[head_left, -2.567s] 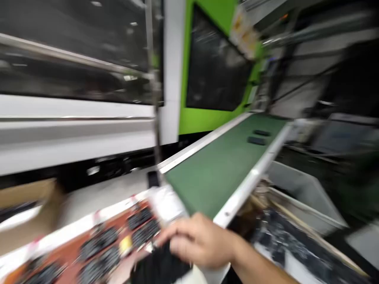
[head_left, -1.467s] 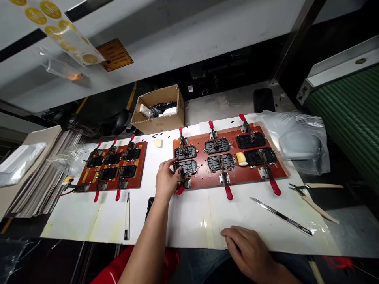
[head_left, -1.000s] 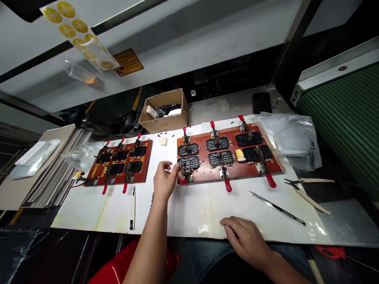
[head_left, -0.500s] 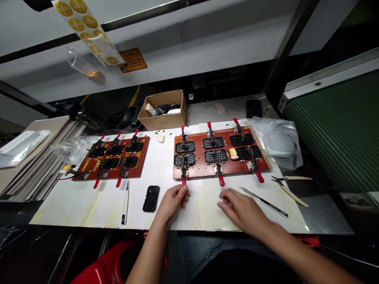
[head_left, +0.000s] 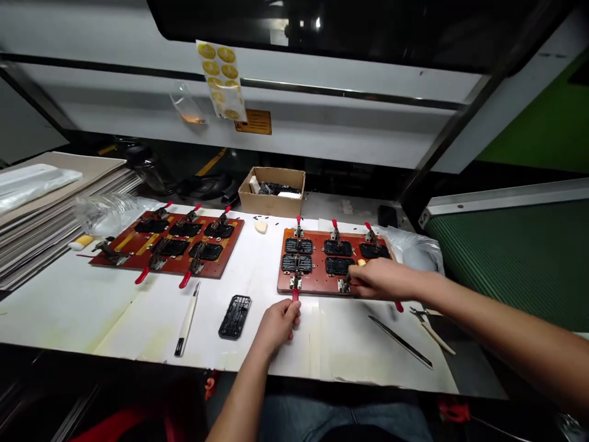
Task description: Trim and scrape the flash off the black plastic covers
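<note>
My left hand point(head_left: 280, 322) is closed around the red handle point(head_left: 295, 295) of the toggle clamp at the front left of the right-hand reddish-brown fixture board point(head_left: 318, 286). My right hand point(head_left: 380, 277) reaches over the same board, its fingers closed at the front middle toggle clamp point(head_left: 343, 285); the hand hides that clamp's handle. Black ribbed plastic parts, one of them a plate point(head_left: 339, 265) beside my right fingers, sit in the board under clamps. A small yellow object point(head_left: 361, 262) shows partly behind my right hand. One loose black plastic part point(head_left: 235, 317) lies left of my left hand.
A second fixture board point(head_left: 172, 268) with clamped black parts stands at left. A white-handled craft knife point(head_left: 188, 325), a long dark blade-like tool point(head_left: 400, 342) and pliers point(head_left: 435, 334) lie on the white-covered table. Behind are a cardboard box point(head_left: 271, 201) and a green conveyor belt point(head_left: 510, 264).
My right hand has moved up and forward from the table in front of the board onto the front middle clamp. My left hand stays on its red handle. The head view has shifted.
</note>
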`<control>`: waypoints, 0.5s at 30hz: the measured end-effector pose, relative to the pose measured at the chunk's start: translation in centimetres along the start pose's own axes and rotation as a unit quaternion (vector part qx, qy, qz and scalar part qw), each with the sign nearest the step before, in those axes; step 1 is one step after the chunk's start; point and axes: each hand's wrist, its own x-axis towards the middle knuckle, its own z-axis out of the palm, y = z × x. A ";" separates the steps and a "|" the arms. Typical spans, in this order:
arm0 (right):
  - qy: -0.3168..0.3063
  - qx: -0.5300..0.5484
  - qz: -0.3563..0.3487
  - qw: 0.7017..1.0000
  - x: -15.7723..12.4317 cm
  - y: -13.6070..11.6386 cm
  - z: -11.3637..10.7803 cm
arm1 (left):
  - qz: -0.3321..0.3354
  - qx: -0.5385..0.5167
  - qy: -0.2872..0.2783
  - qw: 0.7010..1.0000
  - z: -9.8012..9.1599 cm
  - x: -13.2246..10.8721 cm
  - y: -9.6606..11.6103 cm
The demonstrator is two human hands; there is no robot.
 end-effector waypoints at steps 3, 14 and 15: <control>0.058 0.041 0.065 0.995 1.8 1.8 -3.5 | 0.003 -0.008 0.007 1.000 -0.2 -0.1 0.1; 0.070 0.038 0.136 0.987 10.7 -2.6 -1.7 | 0.032 -0.101 0.130 0.986 -0.6 -1.8 -1.0; 0.082 0.048 0.128 0.987 9.9 -2.8 -1.7 | 0.040 -0.111 0.163 0.980 -0.5 -2.5 -0.9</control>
